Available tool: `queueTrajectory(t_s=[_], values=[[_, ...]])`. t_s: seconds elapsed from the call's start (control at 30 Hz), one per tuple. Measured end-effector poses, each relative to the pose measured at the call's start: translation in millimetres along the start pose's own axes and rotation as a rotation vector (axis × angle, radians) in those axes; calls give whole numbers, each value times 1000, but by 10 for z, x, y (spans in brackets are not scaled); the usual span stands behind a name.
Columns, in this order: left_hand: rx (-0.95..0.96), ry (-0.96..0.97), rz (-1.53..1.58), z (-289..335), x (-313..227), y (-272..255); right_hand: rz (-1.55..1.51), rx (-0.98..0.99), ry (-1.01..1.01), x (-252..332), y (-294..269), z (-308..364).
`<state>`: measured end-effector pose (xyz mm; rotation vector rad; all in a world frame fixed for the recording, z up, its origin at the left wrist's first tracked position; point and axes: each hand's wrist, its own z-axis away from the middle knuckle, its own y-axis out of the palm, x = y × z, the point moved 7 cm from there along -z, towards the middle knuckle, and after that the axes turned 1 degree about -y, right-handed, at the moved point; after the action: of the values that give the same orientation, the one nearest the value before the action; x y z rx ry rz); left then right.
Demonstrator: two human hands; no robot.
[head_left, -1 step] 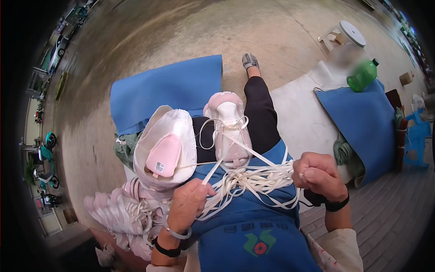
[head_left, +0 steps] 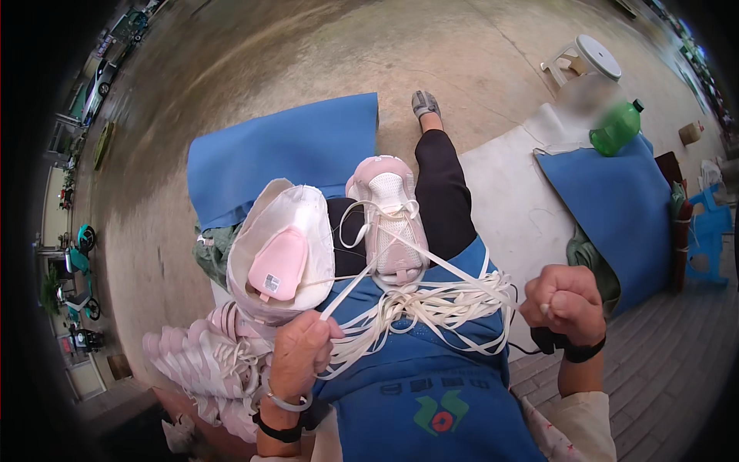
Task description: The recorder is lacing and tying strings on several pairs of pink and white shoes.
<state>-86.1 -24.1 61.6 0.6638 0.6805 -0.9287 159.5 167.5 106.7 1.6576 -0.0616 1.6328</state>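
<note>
A pink and white shoe upper (head_left: 404, 231) lies across my lap, its toe pointing away from me and a cream shoelace (head_left: 348, 296) threaded through it. My left hand (head_left: 296, 354) is closed on one end of the lace, drawn taut toward the lower left. At the right, my right hand (head_left: 566, 304) makes a fist round the other end, and a pale tip shows between its fingers. Between the hands, a loose bundle of cream laces (head_left: 431, 304) rests on my blue apron (head_left: 439, 369).
Left of the upper stands a white open container (head_left: 317, 223) with a pink shoe tongue (head_left: 279, 263) in it. Several pink uppers (head_left: 204, 350) are stacked below that. Blue sheets (head_left: 285, 150), a green bottle (head_left: 616, 129) and a white stool (head_left: 599, 55) lie farther out.
My hands have moved farther apart, the left toward the lower left and the right outward to the right. The lace loop on the upper has grown smaller.
</note>
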Motion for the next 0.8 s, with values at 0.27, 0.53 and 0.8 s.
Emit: queueTrajectory(t_s=[0.27,0.53,0.8], values=[[-127,309,482,760,325,-1150,-209,-546,-694,1258,-2353,1853],[-293,725,642,925,-79,-1358,374,-1140,-183,241,-2555,747],[-581,964,711,1059,-718,-1324,884,-462,-220,-610,-612,-922]])
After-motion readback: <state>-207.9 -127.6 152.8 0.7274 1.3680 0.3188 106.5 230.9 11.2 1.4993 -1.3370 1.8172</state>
